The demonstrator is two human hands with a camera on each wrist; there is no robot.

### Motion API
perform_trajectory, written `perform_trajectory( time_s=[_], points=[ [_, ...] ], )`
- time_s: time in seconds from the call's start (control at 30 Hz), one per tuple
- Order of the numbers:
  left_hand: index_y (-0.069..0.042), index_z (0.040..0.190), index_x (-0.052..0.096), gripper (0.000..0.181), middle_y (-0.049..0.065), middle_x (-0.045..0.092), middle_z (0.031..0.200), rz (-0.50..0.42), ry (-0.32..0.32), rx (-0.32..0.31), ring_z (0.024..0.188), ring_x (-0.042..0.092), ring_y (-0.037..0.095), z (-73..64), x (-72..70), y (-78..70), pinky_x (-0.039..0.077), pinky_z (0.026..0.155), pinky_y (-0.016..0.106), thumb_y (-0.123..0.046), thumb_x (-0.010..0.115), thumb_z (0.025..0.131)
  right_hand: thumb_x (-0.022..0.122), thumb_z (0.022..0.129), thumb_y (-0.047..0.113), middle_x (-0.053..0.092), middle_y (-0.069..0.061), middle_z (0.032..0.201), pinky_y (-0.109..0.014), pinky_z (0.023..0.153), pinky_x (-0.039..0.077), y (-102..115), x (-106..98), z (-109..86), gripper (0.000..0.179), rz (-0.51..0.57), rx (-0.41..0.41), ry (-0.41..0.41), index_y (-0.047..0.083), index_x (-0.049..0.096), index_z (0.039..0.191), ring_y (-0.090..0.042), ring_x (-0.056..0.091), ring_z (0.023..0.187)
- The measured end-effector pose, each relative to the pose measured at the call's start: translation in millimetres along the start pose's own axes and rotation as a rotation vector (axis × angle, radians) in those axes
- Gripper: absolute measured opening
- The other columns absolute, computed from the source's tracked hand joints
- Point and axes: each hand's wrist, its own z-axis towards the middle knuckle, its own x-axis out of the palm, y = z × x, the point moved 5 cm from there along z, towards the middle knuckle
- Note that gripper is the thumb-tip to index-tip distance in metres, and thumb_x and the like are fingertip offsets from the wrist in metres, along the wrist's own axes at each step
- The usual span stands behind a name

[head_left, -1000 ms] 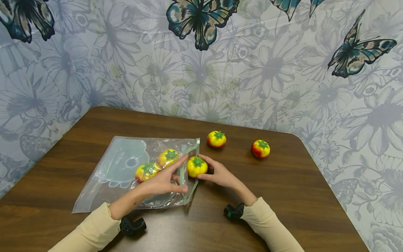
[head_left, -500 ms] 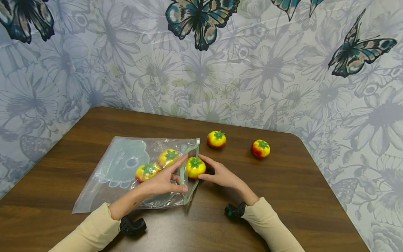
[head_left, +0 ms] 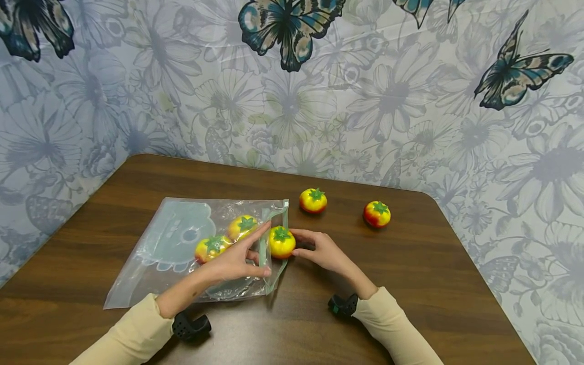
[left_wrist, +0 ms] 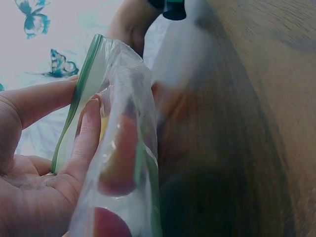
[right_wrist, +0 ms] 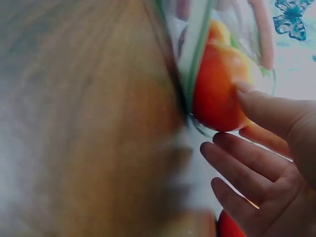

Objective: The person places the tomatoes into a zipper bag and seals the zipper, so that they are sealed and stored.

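Observation:
A clear zip bag (head_left: 150, 243) with a green-edged mouth lies flat. Two yellow-and-red toy tomatoes (head_left: 243, 226) with green leaf tops are inside it. My left hand (head_left: 232, 262) holds the mouth's upper layer, its index finger and thumb spread along the edge. Another toy tomato (head_left: 282, 243) sits at the mouth, on the lower layer. My right hand (head_left: 326, 252) is just right of it, fingertips and thumb touching its near side without reaching round it. In the right wrist view the thumb (right_wrist: 269, 108) meets the tomato (right_wrist: 219, 91) while several fingers extend below.
Two more toy tomatoes, one (head_left: 313, 201) behind the bag's mouth and one (head_left: 376, 214) farther right, rest on the brown wooden table (head_left: 388, 284). A flower-and-butterfly patterned cloth (head_left: 292, 101) hangs beyond the table's back edge.
The tomato at the mouth has shifted slightly left, deeper into the opening. My right fingers and thumb have slipped from its sides to its right edge. My left hand stays nearly still.

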Motion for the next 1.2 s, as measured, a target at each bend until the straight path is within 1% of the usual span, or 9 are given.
perform_trajectory(
  time_s=[0.13,0.3,0.43,0.6,0.7,0.83,0.93,1.03,1.2],
  points=[
    [-0.018,0.152,0.01,0.1,0.009,0.003,0.155,-0.003,-0.007,-0.004,0.07,0.05,0.02,0.1,-1.5,-2.2,0.042,0.054,0.023,-0.006,0.076,0.078,0.066,0.086,0.002,0.061,-0.022,0.114,-0.047,0.089,0.043,-0.7,2.9,0.3,0.042,0.01,0.012,-0.051,-0.01,0.054,0.124,-0.035,0.058,0.103],
    [-0.017,0.152,0.01,0.099,0.009,0.001,0.155,-0.006,0.004,-0.003,0.074,0.055,0.022,0.8,-1.5,-2.7,0.045,0.057,0.025,-0.007,0.076,0.078,0.066,0.085,0.0,0.063,-0.022,0.107,-0.048,0.086,0.045,0.9,4.6,1.3,0.036,0.037,-0.008,-0.086,-0.011,0.057,0.118,-0.037,0.06,0.099],
    [-0.017,0.152,0.009,0.099,0.01,0.0,0.155,-0.019,0.01,0.0,0.076,0.057,0.024,1.5,-1.5,-1.9,0.048,0.06,0.026,-0.005,0.075,0.079,0.067,0.084,-0.001,0.064,-0.021,0.104,-0.047,0.085,0.046,2.4,5.2,1.9,0.032,0.049,-0.015,-0.097,-0.01,0.06,0.115,-0.036,0.061,0.097],
    [-0.017,0.152,0.009,0.099,0.009,-0.002,0.155,-0.02,0.013,0.002,0.079,0.059,0.025,1.4,-1.9,-1.2,0.049,0.062,0.028,-0.007,0.075,0.079,0.067,0.084,-0.001,0.065,-0.021,0.101,-0.046,0.083,0.048,-1.9,6.8,4.1,0.031,0.062,-0.024,-0.098,-0.01,0.06,0.113,-0.036,0.062,0.093],
    [-0.017,0.152,0.009,0.099,0.009,-0.002,0.155,-0.022,0.013,0.005,0.079,0.059,0.025,1.3,-2.0,-0.6,0.049,0.061,0.028,-0.007,0.075,0.079,0.068,0.084,0.0,0.063,-0.022,0.107,-0.046,0.082,0.048,-16.1,9.2,6.6,0.04,0.072,-0.042,-0.105,-0.009,0.055,0.12,-0.036,0.062,0.094],
    [-0.018,0.152,0.008,0.099,0.007,-0.001,0.155,-0.028,0.013,0.002,0.078,0.058,0.024,1.3,-2.1,-0.5,0.048,0.061,0.027,-0.007,0.075,0.079,0.066,0.086,0.002,0.056,-0.022,0.123,-0.043,0.085,0.047,-36.5,12.7,9.1,0.055,0.096,-0.084,-0.091,-0.003,0.043,0.135,-0.034,0.059,0.102],
    [-0.018,0.152,0.008,0.1,0.007,-0.001,0.155,-0.032,0.014,-0.002,0.078,0.059,0.023,0.9,-2.5,-1.1,0.048,0.062,0.027,-0.007,0.075,0.079,0.065,0.087,0.005,0.049,-0.018,0.133,-0.04,0.09,0.044,-40.4,13.5,9.2,0.057,0.097,-0.123,-0.064,0.002,0.041,0.139,-0.03,0.055,0.111],
    [-0.019,0.152,0.008,0.101,0.005,0.0,0.155,-0.029,0.011,-0.014,0.078,0.058,0.023,0.6,-2.9,-1.9,0.048,0.061,0.027,-0.009,0.076,0.079,0.066,0.087,0.007,0.047,-0.01,0.137,-0.04,0.095,0.04,-40.3,13.9,9.1,0.056,0.085,-0.152,-0.049,0.006,0.043,0.139,-0.025,0.05,0.118],
    [-0.02,0.152,0.008,0.101,0.003,0.002,0.155,-0.012,0.006,-0.03,0.075,0.055,0.022,0.5,-3.2,-3.1,0.045,0.058,0.025,-0.011,0.076,0.079,0.065,0.088,0.008,0.047,-0.002,0.137,-0.038,0.096,0.039,-37.3,16.1,9.6,0.054,0.092,-0.185,-0.031,0.008,0.046,0.139,-0.019,0.049,0.119]
  ],
)
